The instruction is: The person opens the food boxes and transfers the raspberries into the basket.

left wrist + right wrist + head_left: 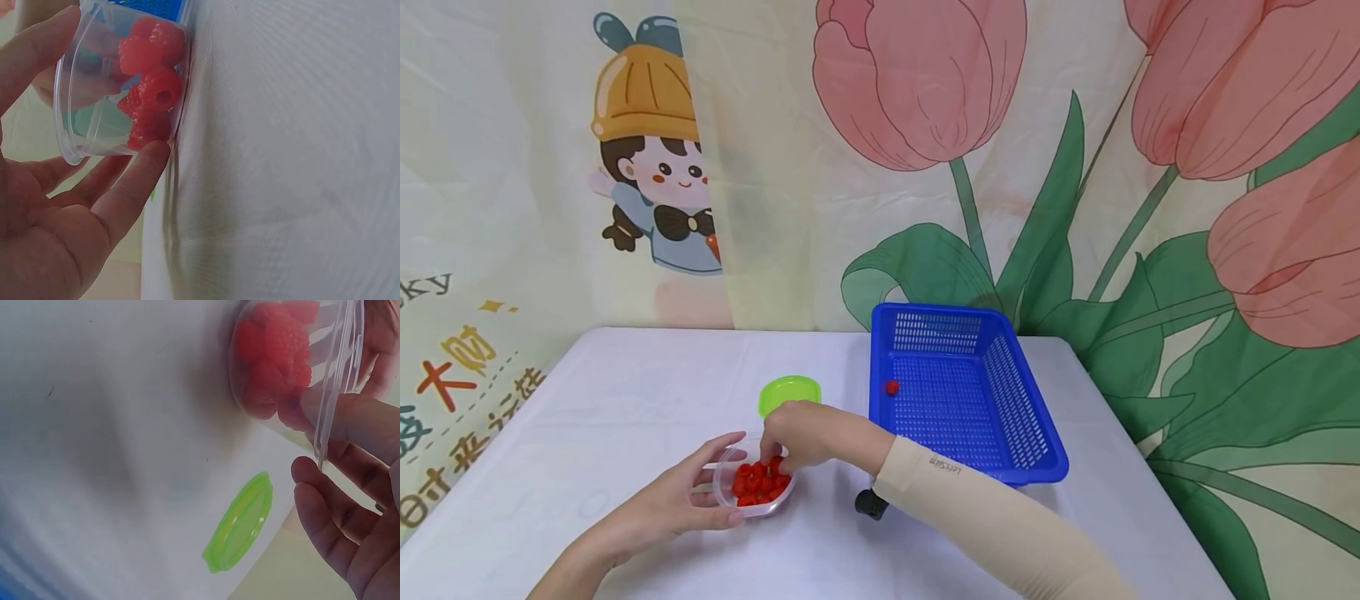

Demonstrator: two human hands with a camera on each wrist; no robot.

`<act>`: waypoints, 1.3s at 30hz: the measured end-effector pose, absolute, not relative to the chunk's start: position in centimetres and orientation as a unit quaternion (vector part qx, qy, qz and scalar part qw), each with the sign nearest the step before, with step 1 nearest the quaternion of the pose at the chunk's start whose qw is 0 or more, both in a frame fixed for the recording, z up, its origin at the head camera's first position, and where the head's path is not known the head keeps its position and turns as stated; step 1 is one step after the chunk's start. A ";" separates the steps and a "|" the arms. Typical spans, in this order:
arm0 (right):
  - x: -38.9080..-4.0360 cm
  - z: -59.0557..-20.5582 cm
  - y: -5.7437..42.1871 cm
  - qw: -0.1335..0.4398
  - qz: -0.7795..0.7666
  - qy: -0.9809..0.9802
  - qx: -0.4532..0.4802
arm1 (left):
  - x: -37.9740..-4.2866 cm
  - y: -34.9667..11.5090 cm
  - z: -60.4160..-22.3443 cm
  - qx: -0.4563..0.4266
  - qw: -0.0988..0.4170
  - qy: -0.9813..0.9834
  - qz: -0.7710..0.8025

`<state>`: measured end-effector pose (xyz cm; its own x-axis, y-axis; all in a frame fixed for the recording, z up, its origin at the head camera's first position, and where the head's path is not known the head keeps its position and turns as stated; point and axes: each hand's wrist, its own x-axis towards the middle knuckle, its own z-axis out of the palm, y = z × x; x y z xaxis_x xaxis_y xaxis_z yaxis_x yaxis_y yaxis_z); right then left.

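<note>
A round clear plastic tub stands on the white tablecloth, holding several red raspberries. My left hand grips its side, with the thumb on the near side and fingers spread round the back. In the left wrist view, one fingertip touches the tub's wall low down. From above, my right hand reaches over the rim into the tub. Its thumb and fingers pinch a raspberry; the far side of that grip is partly hidden. The other right fingers stay outside the rim.
A bright green lid lies behind the tub. To the right stands a blue perforated basket with one raspberry inside near its left wall. A small black object shows under the right wrist. A printed cloth hangs behind the table.
</note>
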<state>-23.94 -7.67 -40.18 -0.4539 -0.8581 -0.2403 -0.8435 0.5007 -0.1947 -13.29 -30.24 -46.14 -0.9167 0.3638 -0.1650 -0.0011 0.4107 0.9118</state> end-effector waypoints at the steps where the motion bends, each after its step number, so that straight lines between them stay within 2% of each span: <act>1: -24.0 -40.2 -7.7 0.152 -0.023 0.851 -0.501 | -13.3 -30.2 -46.2 0.111 0.171 0.823 0.530; 15: -24.1 -39.7 -6.6 0.091 -0.027 0.845 -0.527 | -13.6 -30.1 -46.2 0.106 0.172 0.822 0.532; 28: -24.9 -34.6 -3.0 0.093 -0.128 0.830 -0.535 | -13.8 -30.2 -46.5 0.106 0.164 0.826 0.529; 39: -28.6 -31.4 2.5 0.083 -0.190 0.846 -0.492 | -13.7 -30.2 -46.5 0.101 0.166 0.826 0.528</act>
<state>-28.64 2.53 -31.39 -0.5019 -0.8637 0.0466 -0.8008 0.4437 -0.4022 -13.72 -30.18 -46.54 -0.9246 0.3426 -0.1666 -0.0075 0.4209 0.9071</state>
